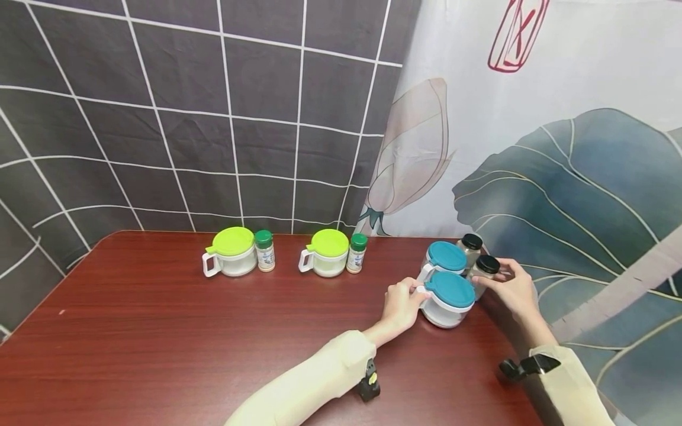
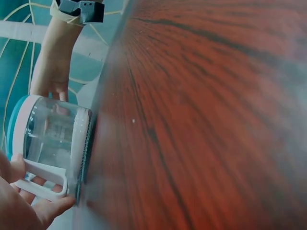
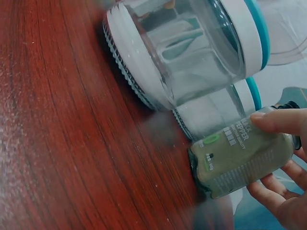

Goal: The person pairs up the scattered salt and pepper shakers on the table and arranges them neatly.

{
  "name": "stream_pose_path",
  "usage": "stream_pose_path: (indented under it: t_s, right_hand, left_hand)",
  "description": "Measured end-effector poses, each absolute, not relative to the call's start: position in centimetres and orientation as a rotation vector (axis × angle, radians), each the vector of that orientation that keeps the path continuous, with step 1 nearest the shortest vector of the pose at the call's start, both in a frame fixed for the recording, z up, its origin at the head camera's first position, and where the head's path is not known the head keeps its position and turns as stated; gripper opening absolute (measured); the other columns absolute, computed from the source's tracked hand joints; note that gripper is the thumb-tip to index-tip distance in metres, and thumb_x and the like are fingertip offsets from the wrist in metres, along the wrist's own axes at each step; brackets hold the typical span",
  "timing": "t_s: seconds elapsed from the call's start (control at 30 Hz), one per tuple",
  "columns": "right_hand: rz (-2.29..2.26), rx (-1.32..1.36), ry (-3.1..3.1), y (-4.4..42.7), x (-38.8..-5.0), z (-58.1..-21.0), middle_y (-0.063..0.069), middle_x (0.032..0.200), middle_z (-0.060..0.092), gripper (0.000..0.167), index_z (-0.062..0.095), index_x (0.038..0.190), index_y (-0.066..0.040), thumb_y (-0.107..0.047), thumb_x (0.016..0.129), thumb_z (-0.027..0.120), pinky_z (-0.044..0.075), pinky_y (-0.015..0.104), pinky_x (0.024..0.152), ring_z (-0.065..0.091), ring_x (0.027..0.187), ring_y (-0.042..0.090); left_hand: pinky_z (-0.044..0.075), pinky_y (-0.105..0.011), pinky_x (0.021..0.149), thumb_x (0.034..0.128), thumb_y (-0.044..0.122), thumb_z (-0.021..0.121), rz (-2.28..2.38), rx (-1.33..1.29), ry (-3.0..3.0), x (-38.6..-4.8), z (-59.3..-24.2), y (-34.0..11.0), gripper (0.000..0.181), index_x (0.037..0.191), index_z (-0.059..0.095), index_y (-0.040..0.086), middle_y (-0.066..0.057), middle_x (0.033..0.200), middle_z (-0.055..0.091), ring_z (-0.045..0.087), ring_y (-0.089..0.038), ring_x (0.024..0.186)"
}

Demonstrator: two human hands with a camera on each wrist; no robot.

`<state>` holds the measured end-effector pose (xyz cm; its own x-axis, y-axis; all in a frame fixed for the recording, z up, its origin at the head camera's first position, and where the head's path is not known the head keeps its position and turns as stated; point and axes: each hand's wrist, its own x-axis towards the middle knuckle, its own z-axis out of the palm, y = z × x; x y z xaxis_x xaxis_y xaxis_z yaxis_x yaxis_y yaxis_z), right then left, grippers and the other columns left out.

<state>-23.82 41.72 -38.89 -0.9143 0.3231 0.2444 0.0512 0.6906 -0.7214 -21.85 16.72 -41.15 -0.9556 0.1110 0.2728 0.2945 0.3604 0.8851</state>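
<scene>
My left hand (image 1: 401,303) grips the white handle (image 2: 42,192) of a clear seasoning jar (image 1: 450,291) with a blue lid. White contents lie at the bottom of the jar, which stands upright on the table. To its right, my right hand (image 1: 515,291) holds a black-capped pepper bottle (image 3: 240,158) between thumb and fingers. "Black pepper" can be read on its label, and its base is at the tabletop. Just behind stand a second blue-lidded jar (image 1: 446,256) and another black-capped bottle (image 1: 471,244), the latter partly hidden.
Along the back of the brown table (image 1: 160,343) stand two green-lidded jars, one at left (image 1: 234,248) and one near the middle (image 1: 328,251). Each has a green-capped shaker (image 1: 265,251) at its right. A grey checked cloth (image 1: 176,136) and a printed curtain (image 1: 575,195) hang behind.
</scene>
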Motion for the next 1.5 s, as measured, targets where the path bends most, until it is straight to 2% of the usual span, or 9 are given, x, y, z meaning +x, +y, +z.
stream_pose_path:
  t_s: [0.3,0.43,0.6,0.7,0.83,0.93,1.1,1.33,1.5]
  right_hand:
    - [1.016,-0.267,-2.587,41.8,-23.2,-38.7,0.021,0.122,0.061,0.063,0.053,0.126,-0.005,-0.037,0.077,0.079,0.046,0.025,0.073,0.044,0.078,-0.016]
    - [1.007,-0.227,-2.585,41.5,-22.9,-38.3,0.018,0.115,0.062,0.062,0.054,0.123,-0.004,-0.036,0.077,0.080,0.046,0.022,0.071,0.047,0.078,-0.013]
    - [1.005,-0.192,-2.545,40.9,-22.4,-38.0,-0.003,0.100,0.062,0.056,0.057,0.119,-0.008,-0.033,0.075,0.082,0.044,0.013,0.066,0.053,0.077,-0.010]
    - [1.018,-0.182,-2.516,40.7,-22.2,-37.9,-0.018,0.092,0.058,0.052,0.059,0.115,-0.011,-0.029,0.073,0.084,0.043,0.013,0.065,0.054,0.076,-0.011]
    - [1.013,-0.139,-2.517,40.4,-21.8,-37.5,-0.029,0.084,0.054,0.052,0.059,0.115,-0.009,-0.026,0.073,0.084,0.043,0.013,0.063,0.054,0.073,-0.012]
    - [0.972,-0.112,-2.550,40.2,-21.5,-37.1,-0.028,0.084,0.053,0.054,0.059,0.118,-0.008,-0.027,0.074,0.083,0.042,0.014,0.062,0.052,0.072,-0.013]
    - [0.896,-0.103,-2.583,39.6,-21.1,-36.7,-0.017,0.086,0.058,0.054,0.060,0.118,-0.009,-0.029,0.074,0.083,0.041,0.018,0.063,0.049,0.070,-0.013]
    - [0.884,-0.058,-2.557,38.9,-20.7,-36.6,-0.030,0.082,0.051,0.054,0.061,0.116,-0.011,-0.027,0.071,0.085,0.042,0.015,0.062,0.050,0.069,-0.014]
    - [0.937,-0.002,-2.547,38.2,-20.4,-36.4,-0.029,0.085,0.051,0.053,0.060,0.116,-0.009,-0.023,0.071,0.085,0.044,0.014,0.062,0.052,0.072,-0.012]
  left_hand:
    - [0.047,-0.019,0.067,0.0827,0.024,0.072,-1.644,-0.348,-2.452,-21.8,-41.0,15.6,0.017,0.095,0.072,0.012,-0.003,0.088,0.075,0.067,-0.015,0.081]
    - [0.049,-0.020,0.069,0.0828,0.024,0.072,-1.649,-0.335,-2.454,-21.8,-40.9,15.2,0.017,0.095,0.072,0.012,-0.004,0.090,0.075,0.068,-0.016,0.084]
    - [0.049,-0.021,0.071,0.0826,0.025,0.071,-1.640,-0.315,-2.458,-21.7,-40.6,14.5,0.018,0.096,0.072,0.012,-0.004,0.091,0.076,0.069,-0.017,0.086]
    - [0.049,-0.021,0.071,0.0821,0.024,0.071,-1.634,-0.299,-2.461,-21.7,-40.6,14.1,0.018,0.096,0.073,0.013,-0.004,0.090,0.076,0.070,-0.017,0.086]
    - [0.049,-0.021,0.072,0.0817,0.023,0.072,-1.641,-0.272,-2.465,-21.6,-40.5,13.5,0.018,0.097,0.073,0.013,-0.004,0.090,0.076,0.070,-0.017,0.086]
    - [0.050,-0.022,0.072,0.0817,0.022,0.072,-1.638,-0.269,-2.464,-21.6,-40.5,13.0,0.018,0.097,0.073,0.012,-0.004,0.090,0.076,0.070,-0.017,0.086]
    - [0.050,-0.022,0.072,0.0825,0.022,0.071,-1.635,-0.282,-2.455,-21.5,-40.5,12.2,0.018,0.097,0.073,0.011,-0.005,0.090,0.076,0.070,-0.018,0.086]
    - [0.051,-0.023,0.074,0.0830,0.022,0.071,-1.636,-0.301,-2.436,-21.3,-40.5,11.1,0.018,0.097,0.073,0.011,-0.005,0.090,0.076,0.070,-0.017,0.087]
    - [0.051,-0.022,0.074,0.0835,0.022,0.071,-1.636,-0.308,-2.435,-21.1,-40.5,10.4,0.018,0.097,0.073,0.010,-0.005,0.090,0.076,0.070,-0.017,0.087]
